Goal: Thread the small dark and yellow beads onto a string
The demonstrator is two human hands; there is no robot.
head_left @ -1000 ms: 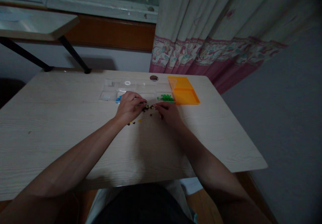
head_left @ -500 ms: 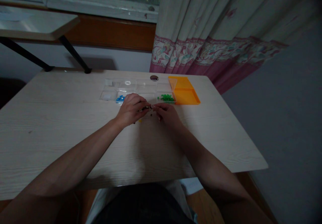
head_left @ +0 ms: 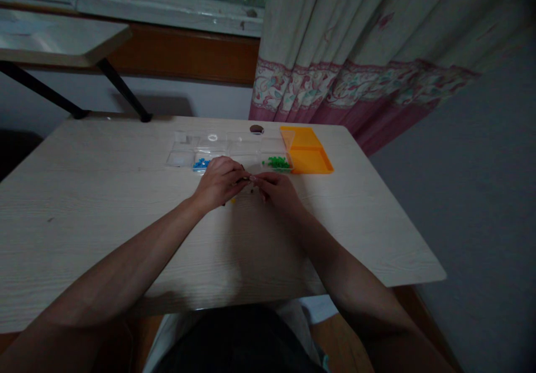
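Note:
My left hand [head_left: 220, 183] and my right hand [head_left: 277, 191] meet fingertip to fingertip above the table, both pinched closed. Something small and dark shows between the left fingers, too small to name. What the right fingertips pinch is hidden. Just beyond the left hand, small blue pieces [head_left: 201, 163] lie in a clear plastic box, partly covered by that hand. Small green pieces [head_left: 278, 162] fill another clear box behind the right hand. A yellow piece [head_left: 233, 200] lies on the table under the left hand, and a tiny dark piece [head_left: 252, 191] lies below the fingertips.
Open clear box lids [head_left: 243, 142] lie behind the boxes. An open orange case [head_left: 312, 161] stands to their right. The pale wooden table [head_left: 125, 216] has a round hole [head_left: 257, 129] near its back edge. A raised shelf [head_left: 62, 41] is at the left, a curtain [head_left: 335, 82] behind.
Almost nothing differs. Both hands stay in the same place, with only a slight shift of the fingers at the meeting point.

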